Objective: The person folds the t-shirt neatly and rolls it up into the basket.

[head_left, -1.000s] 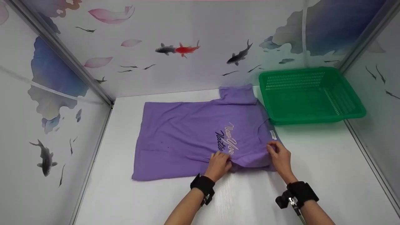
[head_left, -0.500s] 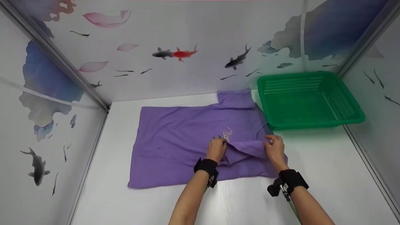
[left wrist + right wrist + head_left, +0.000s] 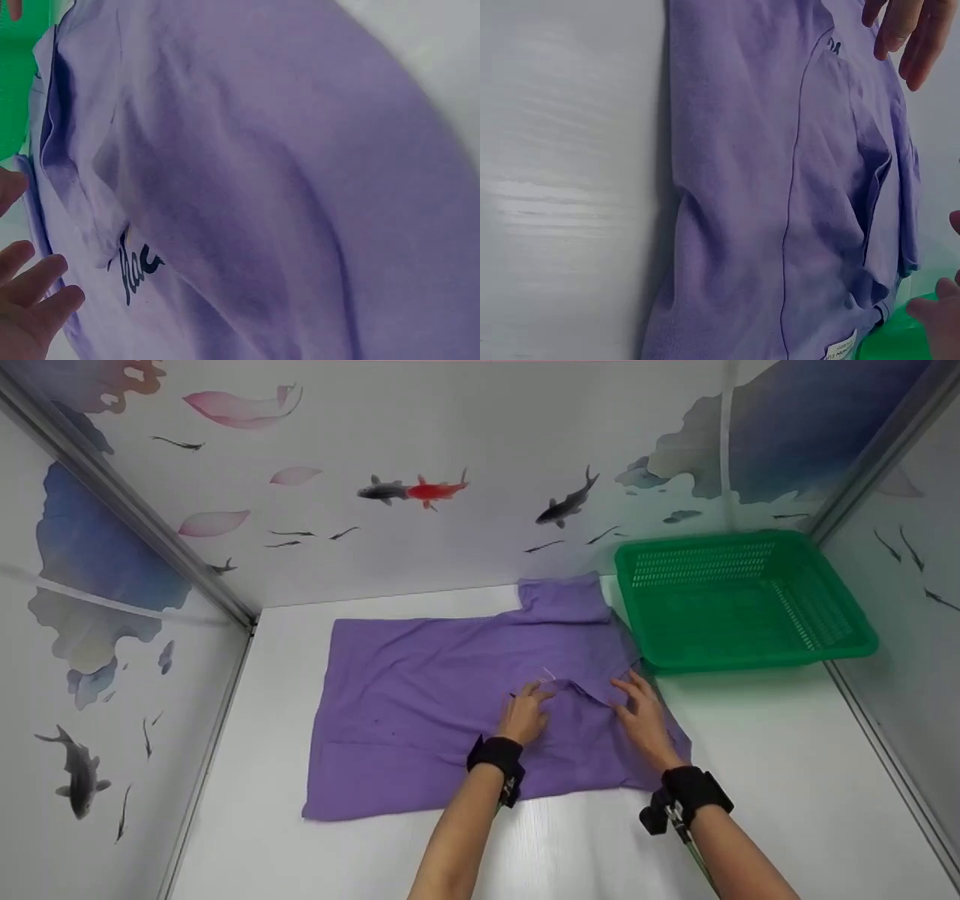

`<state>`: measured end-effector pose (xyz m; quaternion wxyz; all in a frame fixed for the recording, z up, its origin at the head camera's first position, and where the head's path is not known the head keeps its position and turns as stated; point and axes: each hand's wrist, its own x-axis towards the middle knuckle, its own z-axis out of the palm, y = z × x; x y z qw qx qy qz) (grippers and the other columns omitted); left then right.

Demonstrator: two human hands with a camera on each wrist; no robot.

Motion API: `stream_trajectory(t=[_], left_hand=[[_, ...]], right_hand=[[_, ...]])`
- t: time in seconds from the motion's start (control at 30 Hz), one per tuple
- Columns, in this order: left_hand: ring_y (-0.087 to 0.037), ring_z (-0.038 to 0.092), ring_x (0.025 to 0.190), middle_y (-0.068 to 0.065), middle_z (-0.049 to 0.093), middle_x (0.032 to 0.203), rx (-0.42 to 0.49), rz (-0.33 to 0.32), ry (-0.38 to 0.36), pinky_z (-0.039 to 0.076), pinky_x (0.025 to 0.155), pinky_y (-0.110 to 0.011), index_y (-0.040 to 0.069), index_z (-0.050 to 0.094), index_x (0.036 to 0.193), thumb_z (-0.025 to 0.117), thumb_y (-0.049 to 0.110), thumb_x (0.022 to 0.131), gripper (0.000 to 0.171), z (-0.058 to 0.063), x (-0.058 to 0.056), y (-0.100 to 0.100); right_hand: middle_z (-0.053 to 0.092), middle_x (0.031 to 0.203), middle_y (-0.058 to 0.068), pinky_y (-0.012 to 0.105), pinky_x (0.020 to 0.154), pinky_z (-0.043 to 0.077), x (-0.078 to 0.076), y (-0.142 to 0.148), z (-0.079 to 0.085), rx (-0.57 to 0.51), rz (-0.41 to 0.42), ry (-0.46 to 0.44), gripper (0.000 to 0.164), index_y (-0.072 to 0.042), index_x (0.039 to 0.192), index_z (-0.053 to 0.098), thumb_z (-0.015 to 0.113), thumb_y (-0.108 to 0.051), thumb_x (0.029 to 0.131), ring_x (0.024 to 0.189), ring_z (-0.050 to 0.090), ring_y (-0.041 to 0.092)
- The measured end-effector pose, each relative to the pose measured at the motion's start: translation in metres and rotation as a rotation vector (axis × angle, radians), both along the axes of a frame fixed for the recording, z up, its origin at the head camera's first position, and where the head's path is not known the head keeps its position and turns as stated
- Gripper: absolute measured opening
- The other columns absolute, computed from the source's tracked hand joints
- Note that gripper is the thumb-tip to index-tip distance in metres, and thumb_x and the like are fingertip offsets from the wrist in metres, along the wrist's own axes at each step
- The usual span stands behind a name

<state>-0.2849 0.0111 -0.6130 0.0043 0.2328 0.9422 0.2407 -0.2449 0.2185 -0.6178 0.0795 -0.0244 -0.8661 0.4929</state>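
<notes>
A purple T-shirt lies spread on the white table, its near side folded in over the chest near the collar. The fold covers most of the script lettering. My left hand hovers close over the folded cloth, its fingers relaxed and apart with nothing between them. To its right, my right hand has its loosely spread fingers at the fold beside the collar. In the right wrist view, the right hand is cut off by the frame edge, and a white neck label shows.
A green plastic basket stands at the back right, close against the shirt's collar end. White panels printed with fish and petals wall in the table at the back and both sides. The far sleeve reaches toward the back panel.
Both hands lifted the near sleeve side of the shirt, carried it away from me over the chest and let it go. The lettering became mostly covered, and the fingers have opened.
</notes>
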Motion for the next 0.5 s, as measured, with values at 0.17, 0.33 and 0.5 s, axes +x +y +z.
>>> stream_trajectory(t=[0.17, 0.33, 0.5], left_hand=[[-0.029, 0.056, 0.103, -0.012, 0.057, 0.118, -0.043, -0.007, 0.002, 0.044, 0.088, -0.035, 0.010, 0.067, 0.106, 0.065, 0.007, 0.077, 0.030, -0.008, 0.005, -0.002], [-0.027, 0.057, 0.101, -0.010, 0.060, 0.110, -0.096, 0.000, 0.061, 0.045, 0.086, -0.034, 0.011, 0.069, 0.101, 0.066, 0.012, 0.078, 0.023, -0.015, 0.010, -0.003], [-0.026, 0.056, 0.102, -0.010, 0.060, 0.109, -0.130, -0.001, 0.061, 0.044, 0.087, -0.034, 0.010, 0.068, 0.100, 0.067, 0.014, 0.078, 0.023, -0.023, 0.010, -0.004]], right_hand=[[0.048, 0.114, 0.032, 0.053, 0.094, 0.030, -0.003, -0.003, -0.011, 0.191, -0.026, 0.024, 0.025, 0.011, 0.101, 0.060, 0.057, 0.010, 0.076, 0.110, 0.041, 0.047], [0.052, 0.099, 0.029, 0.051, 0.086, 0.037, -0.005, -0.004, -0.022, 0.335, -0.065, 0.027, 0.020, 0.011, 0.096, 0.060, 0.059, 0.008, 0.076, 0.098, 0.047, 0.044], [0.053, 0.095, 0.029, 0.052, 0.082, 0.038, -0.009, -0.002, -0.030, 0.425, -0.080, 0.024, 0.021, 0.010, 0.096, 0.059, 0.061, 0.005, 0.076, 0.094, 0.048, 0.045]])
